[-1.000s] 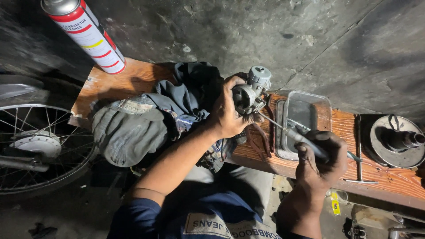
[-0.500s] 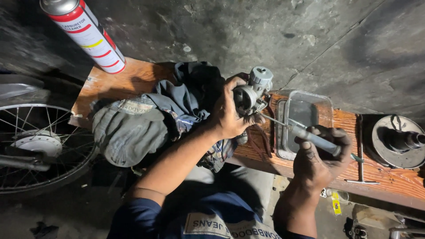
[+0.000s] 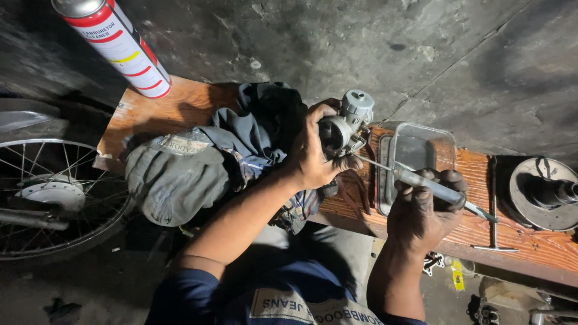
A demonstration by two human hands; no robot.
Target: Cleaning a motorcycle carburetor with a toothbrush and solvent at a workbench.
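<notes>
1. Item under work: a small grey metal carburettor (image 3: 344, 127), held just above the wooden bench (image 3: 180, 108), beside the clear plastic tray (image 3: 415, 150) and the heap of cloth.
2. Left hand (image 3: 313, 153): fingers closed around the carburettor body, thumb side toward the round bore, steadying it with the cap end pointing away from the person.
3. Right hand (image 3: 424, 207): fingers wrapped tight on the handle of a screwdriver (image 3: 421, 185). The thin shank runs up and left, and its tip sits at the carburettor's lower side. Whether the tip is seated in a screw head cannot be told.
4. Step in hand, as judged: a fastener or adjuster on the carburettor body is being worked with the driver. The next move would call for the tip held square in its slot and the left hand's grip kept firm, so the blade does not slip toward the fingers.
5. Bench surface: reddish, worn planks. A grey-blue bundle of rags and work cloth (image 3: 198, 162) lies left of the carburettor. A T-shaped tool (image 3: 494, 210) lies right of the tray, and a round metal drum part (image 3: 545, 192) sits at the far right.
6. Surroundings: rough, dark concrete wall (image 3: 361, 48) behind the bench; a red-and-white aerosol can (image 3: 117, 45) at upper left; a spoked wheel (image 3: 54, 198) low left. Lighting is dim.
</notes>
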